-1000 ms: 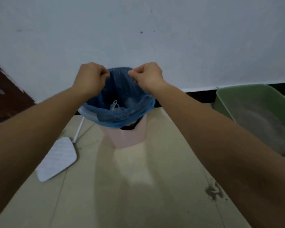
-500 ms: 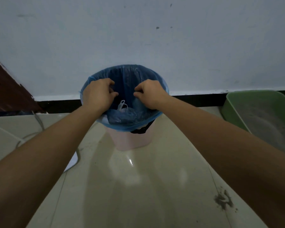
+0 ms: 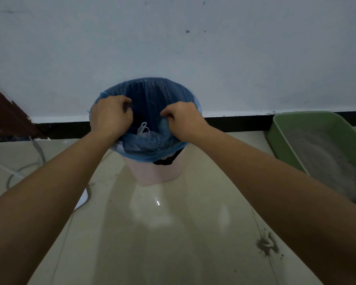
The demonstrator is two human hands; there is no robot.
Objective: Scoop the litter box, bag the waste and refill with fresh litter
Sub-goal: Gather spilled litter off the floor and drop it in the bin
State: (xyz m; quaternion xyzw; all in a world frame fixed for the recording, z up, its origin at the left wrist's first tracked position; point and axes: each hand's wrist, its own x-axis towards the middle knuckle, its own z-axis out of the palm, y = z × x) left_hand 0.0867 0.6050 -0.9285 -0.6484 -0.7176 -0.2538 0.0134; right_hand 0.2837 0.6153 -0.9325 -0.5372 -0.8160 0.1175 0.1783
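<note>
Grey cable point(image 3: 39, 150) on tiled floor point(image 3: 152, 243) by white wall point(image 3: 193, 48)

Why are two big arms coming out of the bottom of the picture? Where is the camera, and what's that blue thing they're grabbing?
The camera sits on a person's head and looks down, so you see their own arms reaching forward. There is no machine here, just the left hand and the right hand. Both grip a blue bag, which lines a pink bin standing on the floor by the wall. A small white bag lies inside. On the right is a green litter box with grey litter in it. Some dark crumbs are spilled on the tiles.
</note>
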